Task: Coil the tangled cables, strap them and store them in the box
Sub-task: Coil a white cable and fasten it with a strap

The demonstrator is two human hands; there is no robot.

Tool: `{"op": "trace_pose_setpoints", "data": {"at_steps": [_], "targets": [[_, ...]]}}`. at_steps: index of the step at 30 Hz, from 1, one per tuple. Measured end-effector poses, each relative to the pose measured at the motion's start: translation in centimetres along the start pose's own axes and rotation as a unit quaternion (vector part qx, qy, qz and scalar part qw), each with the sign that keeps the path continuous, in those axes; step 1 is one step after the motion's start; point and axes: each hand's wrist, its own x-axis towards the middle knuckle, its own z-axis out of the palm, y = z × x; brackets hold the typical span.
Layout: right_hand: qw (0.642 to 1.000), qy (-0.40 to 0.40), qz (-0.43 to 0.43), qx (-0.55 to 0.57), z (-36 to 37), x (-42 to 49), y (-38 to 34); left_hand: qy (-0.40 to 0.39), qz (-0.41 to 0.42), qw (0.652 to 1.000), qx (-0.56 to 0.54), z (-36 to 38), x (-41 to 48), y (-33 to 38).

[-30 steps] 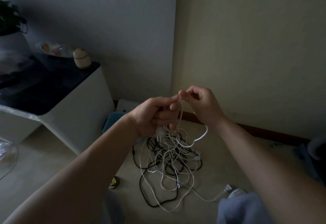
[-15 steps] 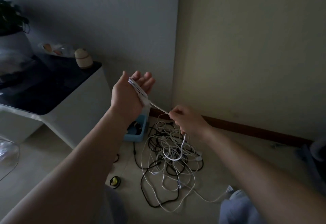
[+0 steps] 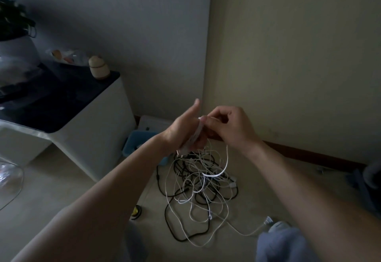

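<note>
My left hand [image 3: 180,131] is raised over the floor with a small coil of white cable [image 3: 194,136] wound around it, one finger pointing up. Right beside it, my right hand [image 3: 232,129] pinches the same white cable at the top of the coil. From there the cable hangs in a loop [image 3: 226,165] down to a tangle of white and black cables [image 3: 198,189] on the floor. A blue box [image 3: 135,141] stands on the floor behind my left forearm, partly hidden.
A white cabinet with a dark top [image 3: 92,129] stands at the left, with a small jar [image 3: 99,68] on it. A white device [image 3: 154,122] leans in the wall corner. A small yellow-black object [image 3: 136,212] lies on the floor. My knee [image 3: 284,243] is at the bottom right.
My left hand dropped from its raised, open-palmed pose. My right hand came up from the tangle to the coil, bringing another turn of white cable.
</note>
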Motion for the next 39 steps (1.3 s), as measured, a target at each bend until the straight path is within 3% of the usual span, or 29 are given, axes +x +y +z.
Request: {"op": "trace_pose_setpoints", "data": {"at_steps": [2,5,9,14,18,23,27,30,33,36,39], "targets": [[0.998,0.052,0.010,-0.018,-0.2,0.1,0.3,-0.037,-0.010,0.999,-0.032,0.2,-0.1,-0.2],[0.998,0.066,0.007,-0.009,-0.3,0.3,0.4,-0.048,-0.013,0.994,-0.102,0.2,-0.3,0.1],[0.998,0.031,0.001,0.049,-0.4,0.3,0.6,-0.098,0.003,0.974,-0.202,0.1,-0.7,0.9],[0.985,-0.055,0.070,0.147,-0.6,0.3,1.6,-0.152,0.036,0.936,-0.316,-0.1,-1.0,1.6],[0.971,-0.155,0.151,0.104,-0.8,0.0,2.9,-0.074,0.105,0.910,-0.395,-0.3,-1.1,2.2],[0.947,-0.197,0.247,0.049,-0.6,-0.6,3.2,0.123,0.215,0.845,-0.474,-2.2,-1.4,2.8],[0.924,-0.242,0.261,0.141,-0.5,-0.8,2.4,0.255,0.234,0.831,-0.436,-2.8,-0.8,2.6],[0.920,-0.233,0.234,0.213,-0.3,-0.9,1.8,0.317,0.234,0.862,-0.318,-3.1,-0.6,2.5],[0.941,-0.183,0.169,0.228,-0.8,-0.7,1.6,0.307,0.212,0.889,-0.266,-3.0,-0.4,2.2],[0.952,-0.143,0.147,0.228,-1.4,-0.4,1.6,0.258,0.181,0.894,-0.320,-2.6,-0.6,1.9],[0.954,-0.150,0.161,0.205,-2.3,-0.5,1.6,0.230,0.150,0.879,-0.390,-3.3,-1.2,1.5]]}}
